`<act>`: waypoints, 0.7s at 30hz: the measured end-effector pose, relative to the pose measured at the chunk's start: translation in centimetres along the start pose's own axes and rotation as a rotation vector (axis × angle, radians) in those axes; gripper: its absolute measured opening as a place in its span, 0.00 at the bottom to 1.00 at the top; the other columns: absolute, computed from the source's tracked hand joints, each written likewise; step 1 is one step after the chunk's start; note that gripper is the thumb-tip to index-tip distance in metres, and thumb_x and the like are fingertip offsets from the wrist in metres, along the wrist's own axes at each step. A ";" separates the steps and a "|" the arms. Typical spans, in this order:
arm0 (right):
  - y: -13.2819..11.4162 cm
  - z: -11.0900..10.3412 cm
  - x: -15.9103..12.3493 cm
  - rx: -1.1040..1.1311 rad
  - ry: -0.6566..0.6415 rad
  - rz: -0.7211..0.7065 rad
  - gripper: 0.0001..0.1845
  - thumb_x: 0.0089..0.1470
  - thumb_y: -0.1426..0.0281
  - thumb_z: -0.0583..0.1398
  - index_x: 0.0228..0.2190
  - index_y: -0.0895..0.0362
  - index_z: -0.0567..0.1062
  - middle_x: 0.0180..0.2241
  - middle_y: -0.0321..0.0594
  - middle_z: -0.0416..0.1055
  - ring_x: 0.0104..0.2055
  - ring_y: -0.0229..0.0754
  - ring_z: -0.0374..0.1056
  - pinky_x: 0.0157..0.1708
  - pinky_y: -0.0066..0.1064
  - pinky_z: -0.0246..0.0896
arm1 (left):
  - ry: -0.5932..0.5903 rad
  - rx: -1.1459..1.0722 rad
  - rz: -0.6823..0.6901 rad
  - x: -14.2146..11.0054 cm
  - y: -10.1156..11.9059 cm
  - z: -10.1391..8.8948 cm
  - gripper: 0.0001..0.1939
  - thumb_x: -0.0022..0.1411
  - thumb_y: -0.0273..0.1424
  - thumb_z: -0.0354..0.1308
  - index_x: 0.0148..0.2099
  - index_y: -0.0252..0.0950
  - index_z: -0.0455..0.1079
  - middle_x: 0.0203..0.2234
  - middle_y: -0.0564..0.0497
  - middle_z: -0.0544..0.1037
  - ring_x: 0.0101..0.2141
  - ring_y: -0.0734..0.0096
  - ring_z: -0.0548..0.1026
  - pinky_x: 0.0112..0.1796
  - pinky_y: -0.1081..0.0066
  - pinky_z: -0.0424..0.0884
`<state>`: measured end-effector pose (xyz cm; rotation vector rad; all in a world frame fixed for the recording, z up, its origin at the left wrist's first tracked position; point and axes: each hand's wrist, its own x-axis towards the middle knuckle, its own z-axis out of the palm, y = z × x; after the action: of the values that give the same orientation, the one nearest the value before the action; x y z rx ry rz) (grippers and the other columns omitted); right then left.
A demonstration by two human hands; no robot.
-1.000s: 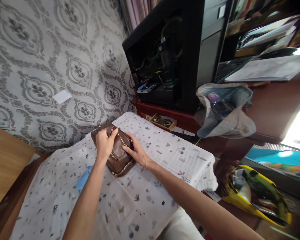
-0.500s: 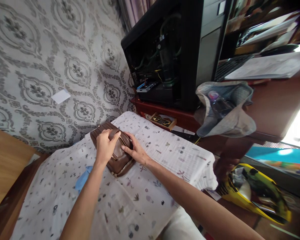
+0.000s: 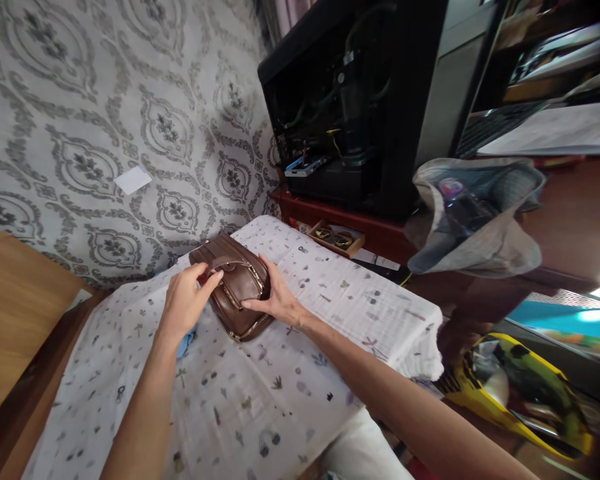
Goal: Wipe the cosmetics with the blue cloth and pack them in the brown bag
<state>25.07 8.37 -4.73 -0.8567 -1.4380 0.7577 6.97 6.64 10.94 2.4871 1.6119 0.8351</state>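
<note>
A brown leather bag (image 3: 240,280) with a handle strap and gold-coloured zippers lies on the patterned white cloth (image 3: 300,400). My left hand (image 3: 187,299) is at the bag's left side, its thumb and index finger drawn together by the strap and the end of a front zipper. What sits between those fingertips is too small to make out. My right hand (image 3: 277,300) grips the bag's right side, thumb across the front and fingers along the far edge. A piece of blue fabric (image 3: 186,342) shows partly behind my left wrist.
Beyond the cloth stands a black computer case (image 3: 330,133) on a reddish wooden desk. Below it is a small open box (image 3: 337,239) with round gold items. A bag with a bottle (image 3: 460,207) hangs at right, above a yellow-black bag (image 3: 520,393). Patterned wallpaper covers the left wall.
My left hand has shifted left, off the top of the strap, uncovering more of the bag's front. My right hand still grips the right side. The camera view has shifted slightly.
</note>
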 end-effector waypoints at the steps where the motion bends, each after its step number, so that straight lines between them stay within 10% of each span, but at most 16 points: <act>1: 0.0 0.0 0.0 -0.008 -0.002 0.000 0.64 0.41 0.46 0.71 0.69 0.53 0.49 0.69 0.52 0.49 0.71 0.60 0.45 0.70 0.55 0.38 | 0.016 0.000 -0.006 -0.2 -0.1 0.1 0.19 0.62 0.46 0.53 0.27 0.38 0.62 0.20 0.57 0.64 0.23 0.73 0.63 0.29 0.71 0.57; 21: -0.4 0.0 0.0 -0.016 0.024 -0.050 0.58 0.48 0.45 0.67 0.68 0.57 0.51 0.68 0.55 0.51 0.70 0.58 0.48 0.70 0.53 0.41 | 0.070 0.058 0.177 -3.5 2.7 1.3 0.11 0.64 0.29 0.50 0.28 0.38 0.61 0.26 0.53 0.67 0.28 0.69 0.67 0.31 0.70 0.60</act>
<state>25.03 8.19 -4.42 -0.8366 -1.4407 0.6969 8.72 2.69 9.30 2.7016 1.4726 0.9178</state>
